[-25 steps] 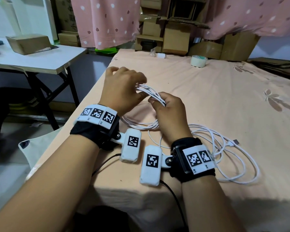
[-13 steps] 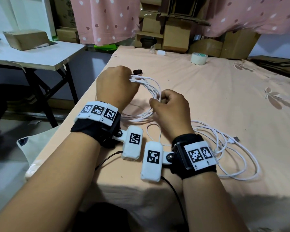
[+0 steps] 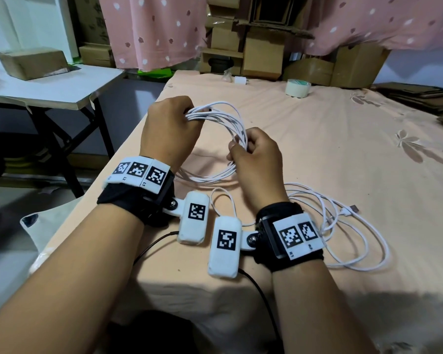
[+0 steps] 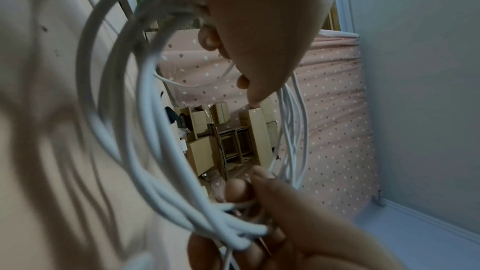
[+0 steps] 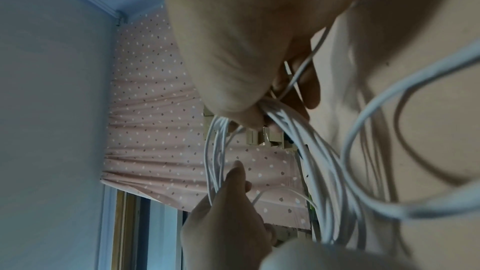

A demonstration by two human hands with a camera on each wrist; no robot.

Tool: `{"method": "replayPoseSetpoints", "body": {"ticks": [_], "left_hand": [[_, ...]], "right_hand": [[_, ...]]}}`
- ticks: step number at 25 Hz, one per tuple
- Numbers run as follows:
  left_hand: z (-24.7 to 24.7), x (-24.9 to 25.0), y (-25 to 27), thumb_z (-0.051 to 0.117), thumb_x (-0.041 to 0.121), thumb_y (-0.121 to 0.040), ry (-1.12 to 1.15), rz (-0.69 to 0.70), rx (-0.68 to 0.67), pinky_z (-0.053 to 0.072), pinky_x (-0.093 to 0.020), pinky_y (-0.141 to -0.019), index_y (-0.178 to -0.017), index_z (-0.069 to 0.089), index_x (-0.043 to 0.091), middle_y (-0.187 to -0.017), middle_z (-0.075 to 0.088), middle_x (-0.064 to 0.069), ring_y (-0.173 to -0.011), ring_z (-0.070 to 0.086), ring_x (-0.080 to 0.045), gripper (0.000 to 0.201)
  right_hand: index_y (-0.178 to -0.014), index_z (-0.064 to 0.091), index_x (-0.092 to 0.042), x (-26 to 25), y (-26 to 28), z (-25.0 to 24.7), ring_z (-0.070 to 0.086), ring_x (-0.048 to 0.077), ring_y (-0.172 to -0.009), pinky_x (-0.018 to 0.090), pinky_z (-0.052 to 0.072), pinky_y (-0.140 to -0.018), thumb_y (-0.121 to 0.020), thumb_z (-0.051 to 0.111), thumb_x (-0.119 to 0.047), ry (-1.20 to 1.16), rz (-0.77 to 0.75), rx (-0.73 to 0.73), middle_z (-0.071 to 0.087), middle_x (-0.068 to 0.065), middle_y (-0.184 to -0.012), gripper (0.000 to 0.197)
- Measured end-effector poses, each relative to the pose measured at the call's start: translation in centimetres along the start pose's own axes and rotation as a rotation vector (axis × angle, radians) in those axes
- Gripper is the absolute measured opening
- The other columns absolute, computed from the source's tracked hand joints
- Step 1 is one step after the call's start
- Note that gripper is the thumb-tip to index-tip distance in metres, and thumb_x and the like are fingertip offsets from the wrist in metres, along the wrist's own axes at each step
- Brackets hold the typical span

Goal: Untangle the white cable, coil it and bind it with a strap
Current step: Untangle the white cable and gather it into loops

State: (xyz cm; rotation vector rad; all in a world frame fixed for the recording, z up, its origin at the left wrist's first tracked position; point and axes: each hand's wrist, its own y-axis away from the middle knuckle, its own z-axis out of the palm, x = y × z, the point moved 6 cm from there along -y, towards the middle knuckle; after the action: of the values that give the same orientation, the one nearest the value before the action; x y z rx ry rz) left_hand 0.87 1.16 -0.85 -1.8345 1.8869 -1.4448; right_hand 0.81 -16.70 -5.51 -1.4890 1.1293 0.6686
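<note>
The white cable is partly wound into a coil of several loops held just above the peach-covered table. My left hand grips the coil's far-left side, and in the left wrist view its fingers curl over the strands. My right hand grips the coil's right side, with the bundle running out of its fist. The rest of the cable lies loose on the table by my right wrist and ends in a USB plug.
A roll of tape and a small white charger sit at the table's far edge. Cardboard boxes stand behind it. A white side table with a box stands to the left. The table's near edge lies under my wrists.
My left hand closed on the bundle and moved up and left. The hands drew apart, so the bunched strands opened into a wider loop raised off the table.
</note>
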Motion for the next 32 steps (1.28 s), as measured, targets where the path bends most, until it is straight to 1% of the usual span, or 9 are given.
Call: {"method": "replayPoseSetpoints", "body": {"ticks": [6, 10, 15, 18, 21, 24, 27, 30, 32], "left_hand": [[1.3, 0.5, 0.4, 0.064, 0.027, -0.087, -0.083, 0.033, -0.161, 0.03, -0.035, -0.06, -0.052, 0.045, 0.016, -0.049, 0.042, -0.001, -0.061, 0.042, -0.029, 0.041], [1.2, 1.7, 1.1, 0.068, 0.022, -0.083, 0.094, 0.096, -0.219, 0.047, -0.034, -0.072, -0.08, 0.072, 0.014, -0.071, 0.069, -0.001, -0.074, 0.063, -0.021, 0.009], [0.4, 3.7, 1.6, 0.076, 0.017, -0.08, 0.322, 0.235, -0.214, 0.055, -0.026, -0.079, -0.112, 0.068, 0.012, -0.09, 0.073, 0.001, -0.081, 0.07, -0.01, 0.033], [0.3, 3.5, 1.4, 0.072, 0.022, -0.083, 0.261, 0.235, -0.155, 0.048, -0.029, -0.064, -0.089, 0.07, 0.009, -0.073, 0.067, -0.001, -0.066, 0.061, -0.014, 0.014], [0.1, 1.8, 0.8, 0.066, 0.026, -0.083, 0.141, 0.114, -0.054, 0.031, -0.033, -0.053, -0.062, 0.053, 0.009, -0.051, 0.043, 0.001, -0.053, 0.036, -0.016, 0.03], [0.1, 0.6, 0.5, 0.062, 0.032, -0.084, 0.05, -0.043, -0.029, 0.03, -0.035, -0.05, -0.058, 0.047, 0.008, -0.05, 0.039, -0.005, -0.055, 0.032, -0.025, 0.039], [0.4, -0.5, 0.7, 0.057, 0.043, -0.087, -0.066, -0.198, -0.097, 0.036, -0.034, -0.05, -0.057, 0.05, 0.006, -0.052, 0.047, -0.007, -0.057, 0.044, -0.031, 0.047], [0.8, 0.4, 0.5, 0.062, 0.035, -0.086, -0.045, -0.026, -0.123, 0.049, -0.034, -0.069, -0.087, 0.065, 0.014, -0.082, 0.068, -0.004, -0.082, 0.062, -0.026, 0.021], [0.7, 2.4, 1.0, 0.073, 0.024, -0.082, 0.075, 0.2, -0.154, 0.05, -0.029, -0.086, -0.116, 0.062, 0.018, -0.108, 0.068, 0.0, -0.097, 0.061, -0.014, 0.037]], "right_hand": [[-0.09, 0.062, -0.018, -0.9, 0.0, -1.3, 0.062, 0.027, -0.064, 0.053, 0.056, -0.073, -0.095, 0.055, -0.017, -0.093, -0.041, 0.148, 0.06, -0.005, -0.067, 0.008], [-0.094, 0.061, -0.016, -1.0, 0.0, -2.1, 0.059, 0.02, -0.055, 0.047, 0.057, -0.066, -0.096, 0.052, -0.013, -0.13, -0.056, 0.239, 0.057, -0.003, -0.067, 0.01], [-0.09, 0.065, -0.017, -1.0, -0.3, -0.8, 0.049, 0.02, -0.062, 0.043, 0.049, -0.065, -0.092, 0.052, -0.016, -0.108, -0.103, 0.122, 0.054, -0.011, -0.063, 0.013], [-0.086, 0.065, -0.02, -1.3, -0.4, -0.7, 0.05, 0.019, -0.063, 0.036, 0.047, -0.065, -0.092, 0.056, -0.016, -0.074, -0.118, 0.092, 0.056, -0.011, -0.064, 0.012], [-0.078, 0.063, -0.022, -0.6, -0.5, -0.8, 0.048, 0.011, -0.06, 0.028, 0.041, -0.062, -0.087, 0.062, -0.011, -0.02, -0.061, 0.076, 0.056, -0.013, -0.061, 0.015], [-0.067, 0.056, -0.023, 0.0, -0.4, -0.1, 0.054, 0.02, -0.063, 0.034, 0.044, -0.064, -0.085, 0.059, -0.013, 0.005, 0.015, 0.015, 0.058, -0.007, -0.059, 0.02], [-0.08, 0.062, -0.021, -0.3, -0.3, -0.2, 0.066, 0.024, -0.065, 0.039, 0.057, -0.069, -0.088, 0.052, -0.006, -0.152, 0.025, 0.042, 0.065, 0.0, -0.063, 0.02], [-0.084, 0.065, -0.021, -0.7, -0.3, -0.4, 0.057, 0.021, -0.058, 0.037, 0.052, -0.06, -0.092, 0.05, -0.009, -0.122, -0.027, 0.047, 0.058, -0.003, -0.062, 0.021], [-0.083, 0.067, -0.026, -0.6, -0.3, -0.1, 0.055, 0.021, -0.059, 0.045, 0.054, -0.066, -0.089, 0.049, -0.015, -0.084, -0.05, 0.034, 0.057, -0.008, -0.06, 0.022]]}}
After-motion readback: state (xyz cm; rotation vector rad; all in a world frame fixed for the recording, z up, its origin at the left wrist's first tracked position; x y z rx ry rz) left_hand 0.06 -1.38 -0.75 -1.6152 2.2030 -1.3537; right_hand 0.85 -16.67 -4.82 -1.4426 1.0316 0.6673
